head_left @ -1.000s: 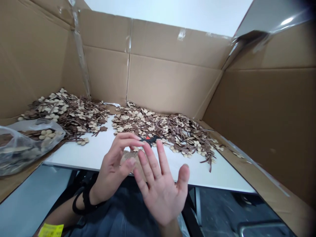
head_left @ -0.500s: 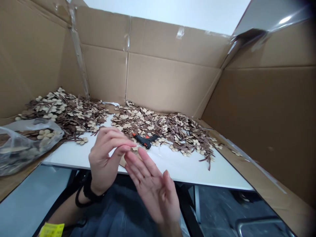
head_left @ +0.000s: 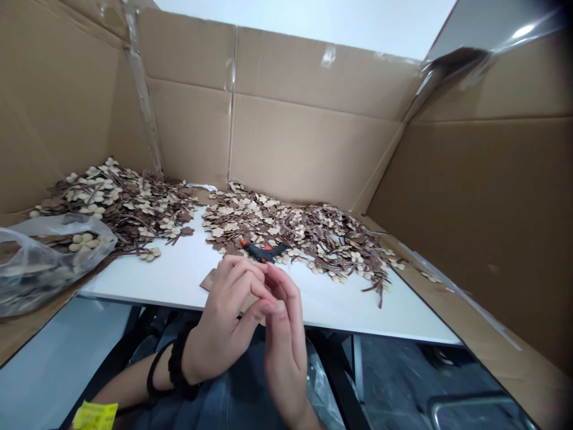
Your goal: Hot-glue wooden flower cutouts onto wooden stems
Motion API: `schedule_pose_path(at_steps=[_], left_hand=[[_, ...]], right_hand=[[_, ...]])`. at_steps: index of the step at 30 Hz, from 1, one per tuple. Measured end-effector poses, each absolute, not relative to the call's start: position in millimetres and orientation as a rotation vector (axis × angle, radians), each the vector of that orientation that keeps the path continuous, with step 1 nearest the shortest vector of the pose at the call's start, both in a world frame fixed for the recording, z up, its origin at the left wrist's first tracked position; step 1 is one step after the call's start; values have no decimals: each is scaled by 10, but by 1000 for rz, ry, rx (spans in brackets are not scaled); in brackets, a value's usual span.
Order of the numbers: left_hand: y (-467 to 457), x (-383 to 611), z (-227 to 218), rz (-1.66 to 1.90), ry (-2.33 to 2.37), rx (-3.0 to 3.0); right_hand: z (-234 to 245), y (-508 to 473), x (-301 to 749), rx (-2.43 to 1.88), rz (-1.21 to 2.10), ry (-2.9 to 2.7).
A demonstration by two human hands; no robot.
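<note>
In front of my body, at the table's near edge, my left hand (head_left: pixel 226 319) and my right hand (head_left: pixel 285 340) meet at the fingertips. The left fingers are curled, with the thumb touching the tip of the right thumb. My right fingers bend toward their thumb in a closed shape. If a small thing sits between the fingertips, it is hidden. Just beyond my hands a black glue gun (head_left: pixel 267 253) with an orange tip lies on the white table (head_left: pixel 179 269). A small brown cardboard piece (head_left: pixel 207 279) shows beside my left hand.
Heaps of cream and brown flower-shaped pieces (head_left: pixel 250 215) with thin strips spread across the table's back. Another heap (head_left: pixel 111 197) lies at left, behind a clear plastic bag (head_left: pixel 54 263) of similar pieces. Cardboard walls (head_left: pixel 313 131) enclose the back and sides.
My right hand has gone from flat, palm up, to bent fingers closing against the left fingertips. My left hand has moved right and down, uncovering the cardboard piece.
</note>
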State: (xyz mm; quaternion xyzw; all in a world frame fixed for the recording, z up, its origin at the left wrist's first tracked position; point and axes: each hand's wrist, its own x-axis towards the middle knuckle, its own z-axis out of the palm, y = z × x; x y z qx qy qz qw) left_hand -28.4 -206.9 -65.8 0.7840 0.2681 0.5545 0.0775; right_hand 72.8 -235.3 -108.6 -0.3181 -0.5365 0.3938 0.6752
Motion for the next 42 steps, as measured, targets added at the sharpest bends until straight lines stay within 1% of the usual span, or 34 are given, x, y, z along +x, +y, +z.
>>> schedule_pose_path(at_steps=[3, 6, 13, 23, 34, 42], left_hand=[[-2040, -268, -724, 1731, 808, 2377], [-2024, -288, -734, 1754, 811, 2375], [-2059, -353, -673, 1539, 788, 2301], [-2102, -338, -676, 1396, 852, 2258], [-2078, -334, -679, 1315, 890, 2206], [-2070, -307, -708, 1301, 894, 2158]], right_hand=[[-1048, -2345, 706, -741, 719, -1278], [-1015, -2331, 691, -728, 664, -1330], [-940, -2258, 782, -708, 596, -1368], [-831, -2220, 1015, -768, 411, -1616], [-817, -2204, 1041, -828, 335, -1760], [-973, -2173, 956, -819, 455, -1601]])
